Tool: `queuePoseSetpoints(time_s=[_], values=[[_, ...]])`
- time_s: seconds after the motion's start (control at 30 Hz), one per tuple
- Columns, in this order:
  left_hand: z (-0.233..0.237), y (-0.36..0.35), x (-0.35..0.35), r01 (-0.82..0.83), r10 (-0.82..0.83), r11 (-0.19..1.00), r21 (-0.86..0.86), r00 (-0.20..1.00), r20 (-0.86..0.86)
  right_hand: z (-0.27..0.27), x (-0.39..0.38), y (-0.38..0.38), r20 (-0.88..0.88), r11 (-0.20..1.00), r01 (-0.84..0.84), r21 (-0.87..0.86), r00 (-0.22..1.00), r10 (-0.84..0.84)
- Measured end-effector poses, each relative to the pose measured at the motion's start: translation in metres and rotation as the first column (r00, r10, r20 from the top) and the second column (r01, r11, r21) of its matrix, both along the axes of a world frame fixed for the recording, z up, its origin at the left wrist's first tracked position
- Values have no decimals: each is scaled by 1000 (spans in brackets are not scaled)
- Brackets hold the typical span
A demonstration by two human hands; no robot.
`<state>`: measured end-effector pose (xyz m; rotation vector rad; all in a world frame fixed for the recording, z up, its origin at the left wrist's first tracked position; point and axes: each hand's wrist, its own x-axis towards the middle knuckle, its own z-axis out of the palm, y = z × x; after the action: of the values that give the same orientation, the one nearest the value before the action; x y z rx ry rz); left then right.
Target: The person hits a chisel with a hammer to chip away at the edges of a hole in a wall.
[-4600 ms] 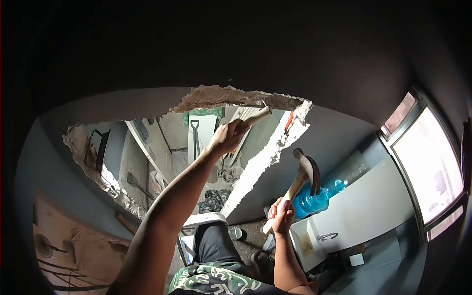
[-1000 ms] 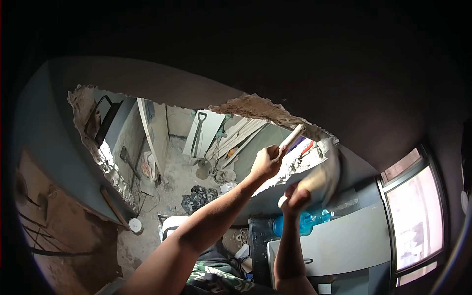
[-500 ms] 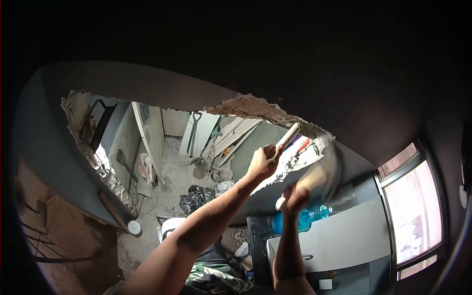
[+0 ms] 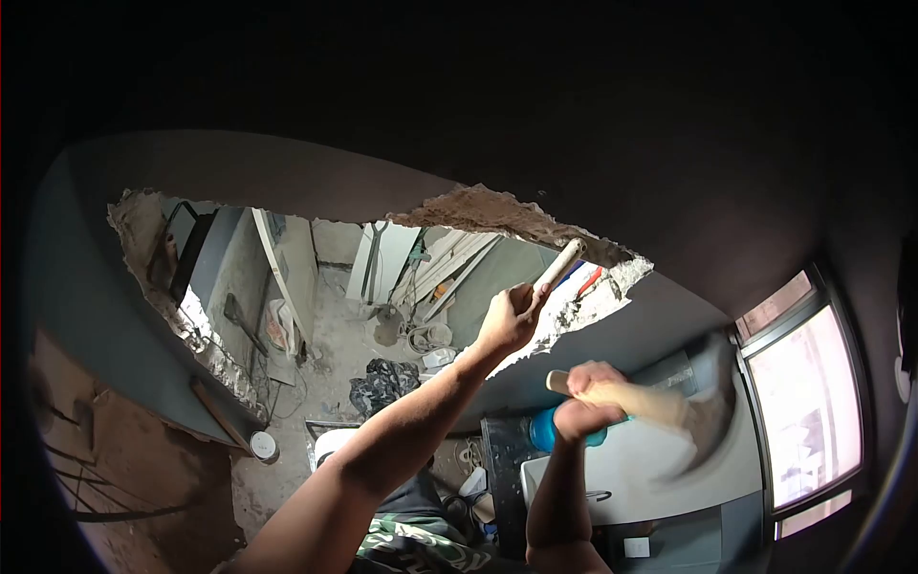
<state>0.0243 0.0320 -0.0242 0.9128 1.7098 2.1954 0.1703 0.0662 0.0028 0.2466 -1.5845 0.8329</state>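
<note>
My left hand (image 4: 509,320) is raised and closed around a pale wooden-handled chisel (image 4: 559,265), whose tip rests against the ragged broken edge of the wall (image 4: 497,210). My right hand (image 4: 585,400) grips the wooden handle of a hammer (image 4: 669,411). The hammer is swung back to the right, its head a blur near the window. A large jagged hole (image 4: 316,297) in the grey wall opens onto another room.
Through the hole I see a shovel (image 4: 368,263), leaning boards and rubble on a dusty floor. A blue water bottle (image 4: 550,432) stands behind my right hand on a white counter (image 4: 650,478). A bright window (image 4: 808,402) is at the right.
The hammer has swung from up near the chisel down and out to the right, away from the wall. My left hand and the chisel have stayed at the broken edge.
</note>
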Motion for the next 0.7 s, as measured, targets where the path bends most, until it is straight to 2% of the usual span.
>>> queuePoseSetpoints(time_s=[0.03, 0.07, 0.1, 0.17, 0.23, 0.27, 0.3, 0.37, 0.43, 0.47, 0.5, 0.57, 0.6, 0.63, 0.7], values=[[-2, -1, 0, 5, -5, 1000, 0, 1000, 1, -35, -4, 25, 123, 986, 103, -130, 989, -87], [-3, -1, -1, 7, -7, 1000, -1, 1000, -15, -43, -2, 31, 394, 943, 212, -256, 914, -98], [-2, 0, -3, 3, -3, 1000, 2, 999, -32, -45, -1, 33, 633, 877, 341, -338, 772, -56], [4, -1, -8, -15, 15, 1000, -1, 999, -34, -36, 15, 17, 486, 805, 255, -536, 873, 47], [-2, 1, -2, 13, -13, 1000, 4, 1000, 3, -18, 21, -5, 389, 842, 131, -524, 916, 100], [-5, 4, -2, 8, -8, 1000, 13, 1000, 5, -13, 19, -11, 318, 868, 188, -460, 947, -36], [-2, 1, -1, 10, -10, 1000, 7, 1000, 6, 4, 18, -21, 290, 949, 148, -280, 955, -64], [7, -8, 1, 6, -6, 999, -40, 1000, 8, 9, 9, -24, 146, 978, 92, -187, 987, -65], [6, -7, 3, 6, -6, 1000, -25, 1000, 8, -30, -1, 17, 193, 982, 79, -172, 980, -45], [6, -5, 1, 0, 0, 1000, -2, 1000, 6, -55, 4, 43, 537, 969, 197, -151, 839, -87], [4, -4, 1, -2, 2, 1000, 3, 1000, 3, -36, -11, 20, 636, 862, 390, -325, 764, -106], [-6, 4, -4, -13, 15, 999, 52, 999, -30, -43, 8, 22, 579, 802, 322, -503, 814, 37], [-16, 9, -9, 74, -77, 994, 86, 996, 40, -38, 14, 11, 478, 731, 202, -651, 858, 189], [-28, 12, -17, 114, -116, 988, 100, 993, 15, -41, 20, 6, 431, 675, 181, -715, 874, 222], [-54, 20, -46, 216, -210, 966, 144, 976, -53, -49, 33, -2, 450, 789, 166, -592, 880, 153]])
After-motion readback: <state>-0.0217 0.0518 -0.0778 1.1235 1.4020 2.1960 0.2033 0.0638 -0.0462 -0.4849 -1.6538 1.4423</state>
